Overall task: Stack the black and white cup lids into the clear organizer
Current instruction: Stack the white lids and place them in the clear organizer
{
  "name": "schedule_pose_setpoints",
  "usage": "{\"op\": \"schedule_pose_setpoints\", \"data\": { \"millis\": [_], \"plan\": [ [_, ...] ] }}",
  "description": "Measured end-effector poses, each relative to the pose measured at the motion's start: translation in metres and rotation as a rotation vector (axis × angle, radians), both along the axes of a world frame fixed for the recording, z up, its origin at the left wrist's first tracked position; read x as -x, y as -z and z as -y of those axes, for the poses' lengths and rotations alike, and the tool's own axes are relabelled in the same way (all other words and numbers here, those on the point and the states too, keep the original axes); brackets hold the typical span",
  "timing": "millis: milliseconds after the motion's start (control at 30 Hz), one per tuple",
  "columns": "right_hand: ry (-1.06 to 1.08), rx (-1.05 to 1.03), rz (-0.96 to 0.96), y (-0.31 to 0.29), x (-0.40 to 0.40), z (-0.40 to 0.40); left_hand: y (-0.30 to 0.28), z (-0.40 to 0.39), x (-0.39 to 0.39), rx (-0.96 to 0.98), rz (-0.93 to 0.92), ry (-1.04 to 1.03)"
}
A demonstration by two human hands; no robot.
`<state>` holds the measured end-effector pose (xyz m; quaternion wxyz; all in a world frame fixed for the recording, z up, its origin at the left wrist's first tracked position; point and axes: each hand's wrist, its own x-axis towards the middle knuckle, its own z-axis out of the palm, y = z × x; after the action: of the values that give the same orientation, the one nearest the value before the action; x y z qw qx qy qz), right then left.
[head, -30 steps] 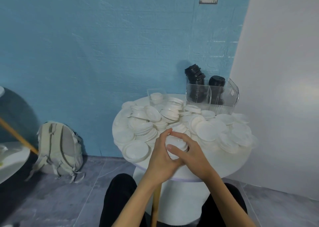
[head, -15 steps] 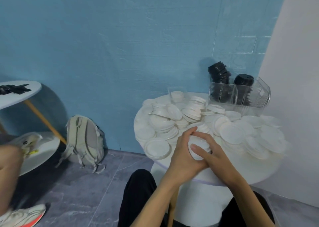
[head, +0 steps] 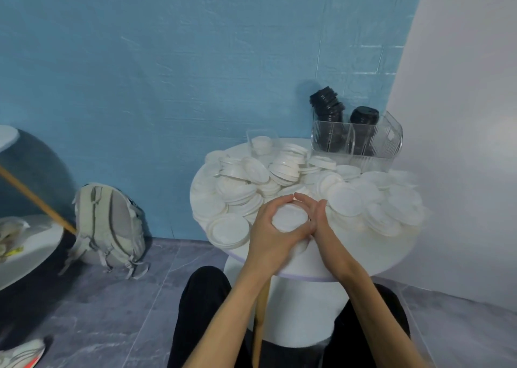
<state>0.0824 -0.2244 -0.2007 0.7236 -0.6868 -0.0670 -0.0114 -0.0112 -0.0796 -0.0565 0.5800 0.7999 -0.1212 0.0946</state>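
Note:
A small stack of white lids (head: 289,218) sits between both hands above the near edge of the round white table (head: 372,258). My left hand (head: 270,234) curls round its left side, my right hand (head: 317,219) wraps its right side, and the fingertips meet at the far side. Many loose white lids (head: 347,202) cover the tabletop. The clear organizer (head: 361,143) stands at the far right of the table with two stacks of black lids (head: 328,107) rising out of it.
A small clear container (head: 261,143) with white lids stands at the table's far edge. A grey backpack (head: 107,225) leans on the blue wall at left. Another white table (head: 30,244) with a wooden leg is at far left. A shoe (head: 19,355) shows bottom left.
Both hands stayed on the white lid stack and closed round it more fully, fingertips now meeting. The view shifted, so the table sits lower and further right.

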Motion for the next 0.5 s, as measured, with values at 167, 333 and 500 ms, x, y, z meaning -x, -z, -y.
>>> {"op": "schedule_pose_setpoints", "data": {
  "millis": [167, 333, 500],
  "plan": [
    [0.069, 0.21, 0.054, -0.118, 0.082, -0.021, 0.019, -0.006, -0.007, 0.157, -0.056, -0.042],
    [0.26, 0.388, 0.308, -0.145, 0.092, 0.006, 0.028, -0.009, -0.014, 0.12, -0.057, -0.035],
    [0.432, 0.697, 0.41, -0.17, 0.062, 0.047, 0.03, -0.011, -0.014, 0.137, -0.042, 0.0]
  ]
}}
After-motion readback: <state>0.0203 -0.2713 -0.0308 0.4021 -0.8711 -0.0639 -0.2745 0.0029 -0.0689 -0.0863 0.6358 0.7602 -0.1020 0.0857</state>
